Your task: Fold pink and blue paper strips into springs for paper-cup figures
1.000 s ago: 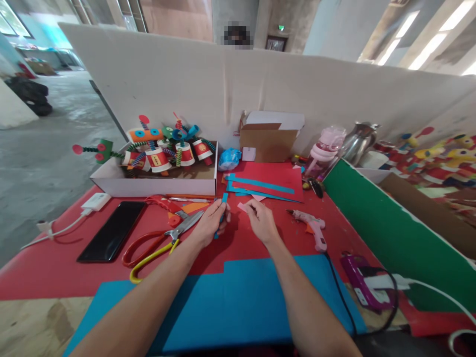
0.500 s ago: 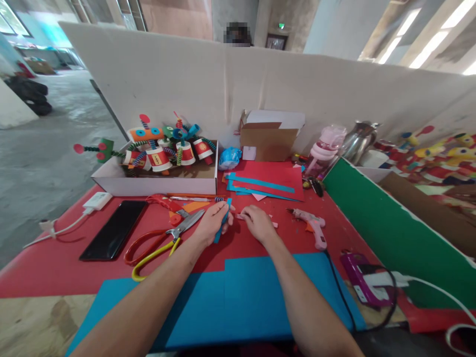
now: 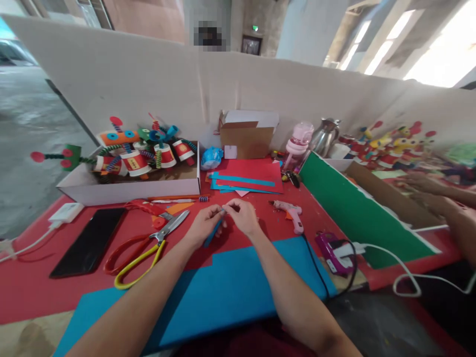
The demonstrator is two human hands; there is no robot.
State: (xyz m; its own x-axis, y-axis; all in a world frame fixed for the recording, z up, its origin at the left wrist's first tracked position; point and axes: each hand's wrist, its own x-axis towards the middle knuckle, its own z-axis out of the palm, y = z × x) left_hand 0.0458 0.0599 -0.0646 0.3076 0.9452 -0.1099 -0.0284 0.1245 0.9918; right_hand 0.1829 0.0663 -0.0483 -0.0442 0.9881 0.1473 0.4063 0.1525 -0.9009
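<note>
My left hand [image 3: 204, 224] is closed around a narrow blue paper strip [image 3: 212, 235], which slants down below the fingers. My right hand [image 3: 242, 217] meets it at the strip's upper end, thumb and fingertips pinched there. The fingers cover that end, and whether a small scrap is between them I cannot make out. Left of my hands lie large scissors [image 3: 162, 235] with one red and one yellow handle, blades slightly apart. A pink glue gun [image 3: 293, 214] rests to the right. Blue paper sheets [image 3: 245, 270] lie under my forearms.
A white box [image 3: 148, 187] of paper-cup figures stands back left, near a phone [image 3: 87, 243]. Red and blue paper [image 3: 256, 173] lies ahead. At right are a green-sided box [image 3: 345, 213], a purple power block [image 3: 332, 253] with cables, and another person's hands [image 3: 424, 196].
My right hand has moved left from the small pink scraps on the table to the top of the blue strip. The view has turned to the right, bringing another person's hands in.
</note>
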